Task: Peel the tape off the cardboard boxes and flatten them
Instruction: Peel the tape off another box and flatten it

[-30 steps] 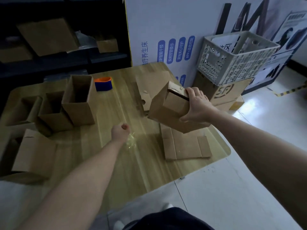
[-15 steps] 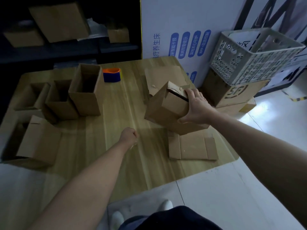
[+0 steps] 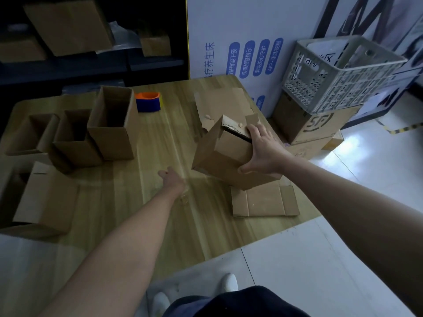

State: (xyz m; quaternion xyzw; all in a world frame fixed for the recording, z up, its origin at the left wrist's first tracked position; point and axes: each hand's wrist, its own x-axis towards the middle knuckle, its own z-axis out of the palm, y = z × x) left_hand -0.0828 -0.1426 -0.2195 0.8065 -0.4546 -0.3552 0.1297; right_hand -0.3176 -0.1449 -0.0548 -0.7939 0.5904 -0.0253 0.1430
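My right hand [image 3: 261,149] grips a brown cardboard box [image 3: 224,156] by its top right corner and holds it tilted above the wooden table [image 3: 160,138]. The box's top flap gapes a little under my fingers. My left hand [image 3: 171,179] hovers low over the table's middle, left of the box and apart from it, with a digit stretched out to the left. A crumpled piece of clear tape [image 3: 184,199] lies on the table by my left wrist. One flattened box [image 3: 263,202] lies under the held box, another [image 3: 224,106] behind it.
Several open upright boxes [image 3: 112,124] crowd the table's left side. An orange and blue tape roll [image 3: 148,101] stands at the back. To the right, a white plastic crate [image 3: 338,72] sits on a larger printed carton [image 3: 315,124] on the floor. Dark shelves stand behind.
My left hand has gone from a fist to a looser shape and moved slightly forward; the clear tape now lies by the wrist. The right hand keeps its grip, and the box tilts a little more.
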